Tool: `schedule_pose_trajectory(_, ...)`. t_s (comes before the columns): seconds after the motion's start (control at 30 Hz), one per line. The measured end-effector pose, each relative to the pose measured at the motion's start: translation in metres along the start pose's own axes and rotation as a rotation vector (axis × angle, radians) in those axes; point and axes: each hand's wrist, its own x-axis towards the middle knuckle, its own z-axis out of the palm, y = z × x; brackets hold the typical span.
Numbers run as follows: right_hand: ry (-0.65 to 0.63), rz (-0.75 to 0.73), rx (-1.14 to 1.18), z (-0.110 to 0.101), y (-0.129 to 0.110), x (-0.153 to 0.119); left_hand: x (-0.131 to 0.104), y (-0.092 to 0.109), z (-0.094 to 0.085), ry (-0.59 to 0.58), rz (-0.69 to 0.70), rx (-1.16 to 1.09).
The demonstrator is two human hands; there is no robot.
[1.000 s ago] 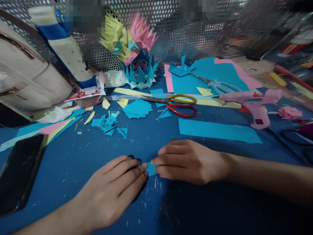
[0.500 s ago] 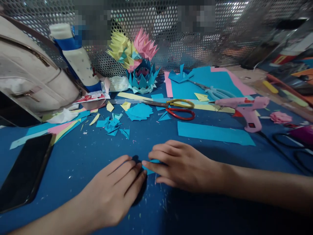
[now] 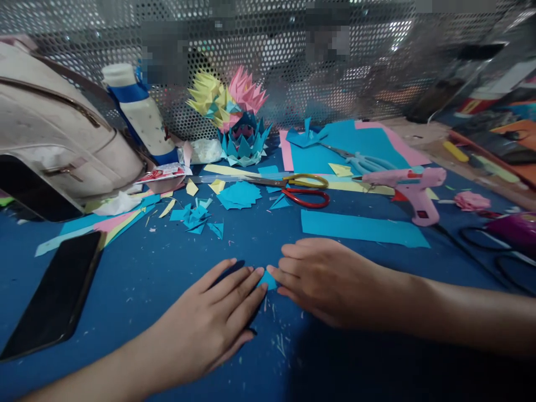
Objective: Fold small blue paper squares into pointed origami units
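Both hands lie flat on the dark blue table (image 3: 138,279). My left hand (image 3: 213,324) and my right hand (image 3: 326,282) meet fingertip to fingertip over a small light blue paper piece (image 3: 268,280), pressing it down. Most of the piece is hidden under the fingers. Behind the hands lie a long light blue paper strip (image 3: 362,229), a stack of blue squares (image 3: 239,194) and a heap of folded blue triangles (image 3: 196,216).
Red and yellow scissors (image 3: 299,188), a pink glue gun (image 3: 408,187) and pale blue scissors (image 3: 364,163) lie behind. A paper flower model (image 3: 238,120) stands by the mesh wall. A black phone (image 3: 58,293), a white bag (image 3: 54,145) and a bottle (image 3: 140,114) sit left.
The view tilted up a little. My hands slid over the small blue piece, the right fingers first reaching across it, then drawing back to meet the left fingertips.
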Motion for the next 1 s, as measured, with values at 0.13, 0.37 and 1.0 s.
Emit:
schedule_pose_trajectory(0.13, -0.048, -0.012, 0.104, -0.006, 0.011, 0.002, 0.003, -0.002, -0.001, 0.012, 0.028, -0.001)
schedule_pose_trajectory(0.37, 0.189, -0.068, 0.081, 0.019, 0.015, 0.006, -0.005, 0.014, 0.003, 0.146, 0.052, 0.186)
schedule_pose_trajectory(1.0, 0.208, 0.058, 0.311, 0.032, 0.012, 0.012, 0.023, -0.016, 0.003, 0.057, -0.452, -0.506)
